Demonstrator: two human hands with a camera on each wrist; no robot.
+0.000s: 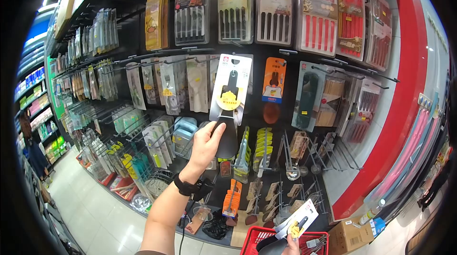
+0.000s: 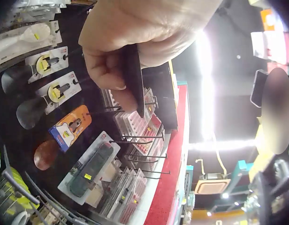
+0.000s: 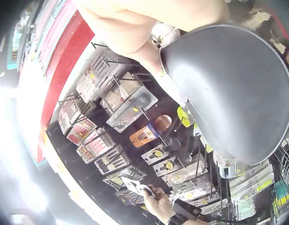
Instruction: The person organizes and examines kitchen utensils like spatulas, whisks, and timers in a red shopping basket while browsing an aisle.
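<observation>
In the head view my left hand (image 1: 204, 148) pinches the broad black head of a rice paddle (image 1: 227, 140), thumb in front. Its white card (image 1: 242, 71) stands upright in front of the rack. The left wrist view shows the left hand (image 2: 149, 28) curled round the paddle's dark edge (image 2: 133, 77). Low at the right, my right hand (image 1: 291, 247) holds a similar white-carded paddle (image 1: 302, 218) above a red basket (image 1: 245, 243). That paddle's black head (image 3: 229, 89) fills much of the right wrist view, beside the right hand (image 3: 121, 35).
Carded utensils hang on hooks all along the black rack. Two more black paddles (image 2: 32, 112) hang beside an orange-carded paddle (image 1: 273, 81). Bare metal hooks (image 1: 350, 157) jut out at the right, near a red pillar (image 1: 413, 107). A cardboard box (image 1: 352, 236) stands by the basket.
</observation>
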